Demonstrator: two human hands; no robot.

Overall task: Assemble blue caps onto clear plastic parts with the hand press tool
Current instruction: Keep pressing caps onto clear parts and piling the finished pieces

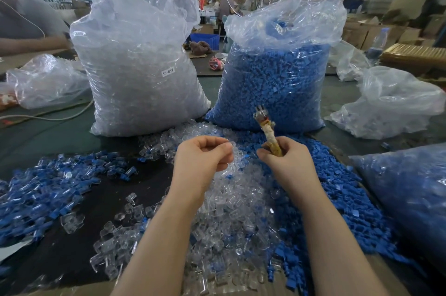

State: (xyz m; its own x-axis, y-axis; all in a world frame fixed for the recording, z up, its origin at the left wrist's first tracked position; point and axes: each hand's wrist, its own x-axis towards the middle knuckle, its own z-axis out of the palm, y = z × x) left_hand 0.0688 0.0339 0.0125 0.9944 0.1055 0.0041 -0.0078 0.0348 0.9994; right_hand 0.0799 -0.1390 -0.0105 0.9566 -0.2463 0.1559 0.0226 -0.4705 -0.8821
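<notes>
Loose clear parts [231, 201] beside blue caps [337, 199]; tool [266, 126] upright

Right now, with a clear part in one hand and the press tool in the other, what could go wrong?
1. The left hand only pinches the clear part at the fingertips; it may slip into the clear pile below.
2. The tool in the right hand shows no blue cap that I can see, so pressing now might join nothing.
3. Clear and blue piles overlap, and the finished pile lies close; parts could get mixed.
</notes>
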